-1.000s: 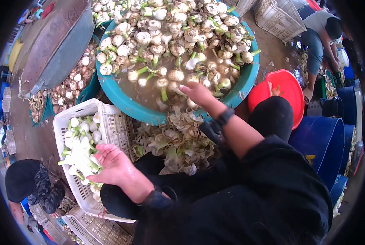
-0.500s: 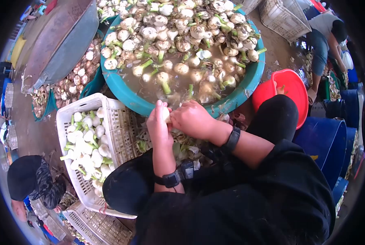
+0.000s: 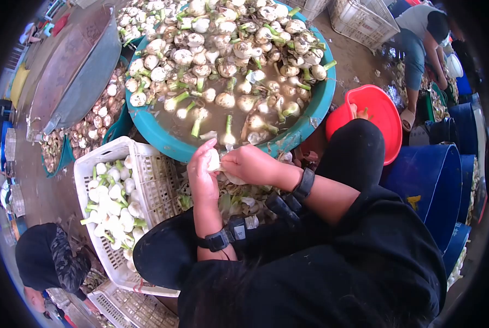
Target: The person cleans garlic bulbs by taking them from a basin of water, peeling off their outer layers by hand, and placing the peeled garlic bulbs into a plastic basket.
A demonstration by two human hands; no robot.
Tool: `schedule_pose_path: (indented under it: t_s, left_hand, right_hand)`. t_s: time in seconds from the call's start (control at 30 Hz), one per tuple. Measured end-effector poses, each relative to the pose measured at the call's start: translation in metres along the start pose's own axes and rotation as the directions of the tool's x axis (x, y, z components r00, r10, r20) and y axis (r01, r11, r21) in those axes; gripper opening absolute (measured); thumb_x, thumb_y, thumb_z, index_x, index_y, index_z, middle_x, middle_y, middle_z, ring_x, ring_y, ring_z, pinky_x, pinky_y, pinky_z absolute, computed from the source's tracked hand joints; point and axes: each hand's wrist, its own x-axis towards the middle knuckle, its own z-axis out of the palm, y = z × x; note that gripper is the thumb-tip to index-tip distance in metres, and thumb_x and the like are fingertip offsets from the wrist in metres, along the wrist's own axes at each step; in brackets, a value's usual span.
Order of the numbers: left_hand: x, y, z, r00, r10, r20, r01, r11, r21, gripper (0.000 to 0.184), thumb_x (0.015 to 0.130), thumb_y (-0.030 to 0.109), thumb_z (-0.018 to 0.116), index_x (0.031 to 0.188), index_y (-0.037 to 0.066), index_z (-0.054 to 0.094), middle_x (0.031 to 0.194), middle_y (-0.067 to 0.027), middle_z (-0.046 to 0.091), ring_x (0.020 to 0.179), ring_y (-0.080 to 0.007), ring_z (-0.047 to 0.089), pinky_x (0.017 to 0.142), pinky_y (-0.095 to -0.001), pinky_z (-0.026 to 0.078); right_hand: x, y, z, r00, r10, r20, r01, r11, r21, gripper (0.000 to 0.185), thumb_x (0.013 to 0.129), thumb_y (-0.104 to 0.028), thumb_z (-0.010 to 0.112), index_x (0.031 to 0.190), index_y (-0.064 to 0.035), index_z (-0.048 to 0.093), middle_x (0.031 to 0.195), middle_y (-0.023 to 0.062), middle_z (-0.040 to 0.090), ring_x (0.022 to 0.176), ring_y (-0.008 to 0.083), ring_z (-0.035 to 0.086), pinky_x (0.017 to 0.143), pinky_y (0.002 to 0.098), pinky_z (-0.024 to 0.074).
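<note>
My left hand [image 3: 203,169] is closed around a white garlic bulb [image 3: 214,160], above the near rim of a teal tub [image 3: 162,143]. Beside it my right hand [image 3: 254,165] is closed in a pinch at the bulb's side, and a pale flap of garlic skin [image 3: 234,178] hangs under its fingers. Muddy water fills the tub, with many dirty, unpeeled garlic bulbs [image 3: 225,100] floating and heaped in it. To the left, a white plastic crate [image 3: 158,180] holds clean white garlic bulbs [image 3: 113,199] with short green stems.
Peeled skins [image 3: 250,205] lie between my knees. A red basin [image 3: 384,112] and blue barrels [image 3: 422,177] stand to the right. One person [image 3: 419,46] works at upper right, another [image 3: 50,257] at lower left. A metal wheelbarrow tray [image 3: 83,71] is at upper left.
Both hands have shifted slightly left and down in view with the bulb. A flap of skin now shows below my right hand. The tub also sits farther left as the view moved.
</note>
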Motion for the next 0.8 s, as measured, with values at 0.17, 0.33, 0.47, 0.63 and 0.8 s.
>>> schedule_pose_path:
  t_s: [0.17,0.33,0.47,0.63,0.8]
  left_hand:
    - [0.004,-0.015,-0.003,0.996,0.045,0.081,-0.039,0.997,-0.07,0.033,0.084,0.016,0.043,0.107,-0.005,0.054,0.086,-0.0054,0.053,0.078,-0.0129,0.051,0.069,-0.0235,0.041]
    - [0.009,-0.016,-0.006,0.996,0.044,0.076,-0.037,0.995,-0.089,0.032,0.085,0.018,0.041,0.106,-0.004,0.051,0.085,-0.0081,0.053,0.08,-0.0163,0.052,0.075,-0.0265,0.041]
    - [0.008,-0.016,-0.002,0.995,-0.011,0.095,0.035,0.966,-0.257,0.029,0.087,0.023,0.044,0.098,-0.002,0.054,0.083,-0.0068,0.054,0.077,-0.0152,0.052,0.073,-0.0272,0.042]
    - [0.006,-0.019,-0.001,0.995,-0.015,0.096,0.041,0.961,-0.273,0.037,0.091,0.032,0.039,0.103,0.0,0.051,0.083,-0.0092,0.056,0.08,-0.0188,0.053,0.074,-0.0312,0.043]
    - [0.006,-0.01,-0.001,0.993,0.089,0.073,-0.081,0.992,-0.101,0.042,0.091,0.036,0.043,0.113,0.001,0.051,0.091,-0.008,0.058,0.074,-0.0133,0.055,0.058,-0.0243,0.046]
  right_hand:
    - [-0.002,0.002,-0.005,0.983,0.172,0.06,-0.18,0.965,0.188,0.019,0.079,-0.019,0.054,0.074,-0.002,0.061,0.063,0.0188,0.055,0.053,0.0335,0.051,0.056,0.0381,0.0445]
    - [-0.004,0.0,0.001,0.997,0.07,0.01,-0.07,0.961,0.269,0.019,0.078,-0.019,0.056,0.073,-0.001,0.06,0.063,0.019,0.055,0.053,0.035,0.051,0.054,0.038,0.0437]
    - [-0.003,-0.002,0.006,0.999,0.026,-0.041,-0.02,0.988,0.152,0.021,0.085,-0.014,0.051,0.075,0.0036,0.056,0.061,0.0166,0.051,0.052,0.0151,0.049,0.05,0.0334,0.0417]
    - [-0.004,0.002,0.014,0.813,0.48,0.329,-0.529,0.374,0.762,0.028,0.085,-0.023,0.053,0.08,0.0029,0.061,0.069,0.0127,0.061,0.054,0.0214,0.057,0.054,0.0317,0.0506]
    - [-0.004,0.002,0.0,0.857,0.38,0.347,-0.478,0.338,0.811,0.028,0.089,-0.024,0.052,0.084,0.0017,0.062,0.071,0.0057,0.061,0.059,0.0134,0.057,0.053,0.0274,0.0497]
